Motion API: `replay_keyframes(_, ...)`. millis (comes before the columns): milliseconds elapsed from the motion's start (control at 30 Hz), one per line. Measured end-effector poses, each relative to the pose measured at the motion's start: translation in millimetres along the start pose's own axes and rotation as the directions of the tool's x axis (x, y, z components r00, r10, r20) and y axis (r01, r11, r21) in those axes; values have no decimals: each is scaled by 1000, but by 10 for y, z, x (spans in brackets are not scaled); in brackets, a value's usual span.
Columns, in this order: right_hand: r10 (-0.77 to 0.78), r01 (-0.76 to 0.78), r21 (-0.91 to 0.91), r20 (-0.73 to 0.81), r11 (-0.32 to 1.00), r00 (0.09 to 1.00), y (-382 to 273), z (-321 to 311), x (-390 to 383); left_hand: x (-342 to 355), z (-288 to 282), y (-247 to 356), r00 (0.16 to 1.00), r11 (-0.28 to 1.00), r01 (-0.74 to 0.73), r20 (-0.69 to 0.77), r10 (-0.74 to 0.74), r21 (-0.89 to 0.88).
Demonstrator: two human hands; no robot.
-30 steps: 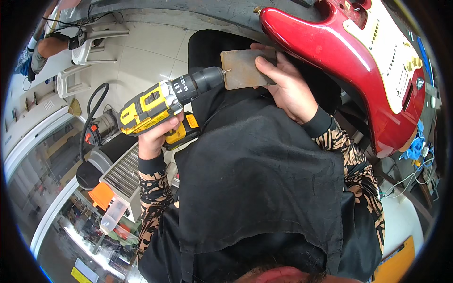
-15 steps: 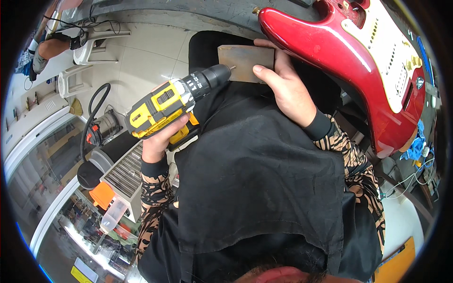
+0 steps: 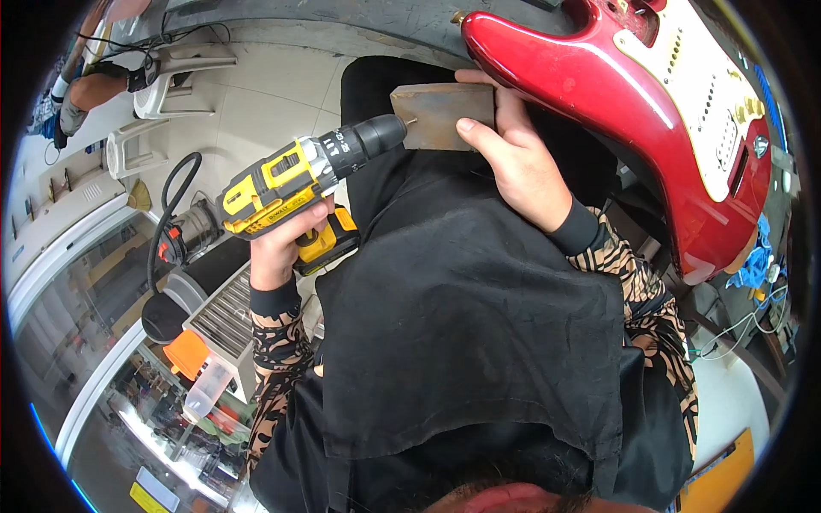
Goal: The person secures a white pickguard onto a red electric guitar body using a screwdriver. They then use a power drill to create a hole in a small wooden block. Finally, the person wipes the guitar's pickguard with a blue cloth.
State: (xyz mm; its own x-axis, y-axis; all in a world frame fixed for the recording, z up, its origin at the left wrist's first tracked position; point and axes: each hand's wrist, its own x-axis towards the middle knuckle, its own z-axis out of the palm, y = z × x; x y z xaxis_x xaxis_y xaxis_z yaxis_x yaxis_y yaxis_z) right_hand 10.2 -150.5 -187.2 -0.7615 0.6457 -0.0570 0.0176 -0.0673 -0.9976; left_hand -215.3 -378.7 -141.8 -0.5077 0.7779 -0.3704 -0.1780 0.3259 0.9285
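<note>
A yellow and black cordless drill point(image 3: 278, 175) is in my left hand point(image 3: 282, 244), whose fingers wrap round the handle above the battery. Its thin bit point(image 3: 410, 122) points right and meets, or nearly meets, the left part of a dull rectangular metal plate point(image 3: 436, 107); I cannot tell if it touches. My right hand point(image 3: 526, 175) grips that plate by its right side, thumb across the face and fingers behind. Just beyond that hand lies a glossy red electric guitar body point(image 3: 564, 51) with a white pickguard. A black apron point(image 3: 466, 325) covers my lap beneath both hands.
Another person's leg point(image 3: 90, 90) is at top left, near white plastic chairs point(image 3: 171, 77). On the left are a vacuum-like machine with black hose point(image 3: 175, 231), a slatted metal unit point(image 3: 222, 316) and an orange container point(image 3: 184, 350). Blue cloth point(image 3: 748, 256) and cables sit at right.
The drill shifted slightly right, then back left. The plate in my right hand has moved a little up and left and sits at a different tilt from a second ago.
</note>
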Motion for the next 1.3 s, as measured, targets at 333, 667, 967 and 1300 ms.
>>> replay_keyframes(333,1,-2,-20,-15,1000,1000,-62,-18,10,32,-100,-72,998,982,51,53,-42,-184)
replay_keyframes(667,25,-27,55,39,998,999,2,82,-12,-59,4,-35,1000,998,9,23,-7,-55)
replay_keyframes(967,-123,135,-189,78,973,989,-276,208,-35,-293,97,-34,985,993,-106,-132,112,54)
replay_keyframes(1300,-430,363,-473,-37,803,902,-1844,-297,632,-210,-238,-128,876,674,-467,-193,443,-572)
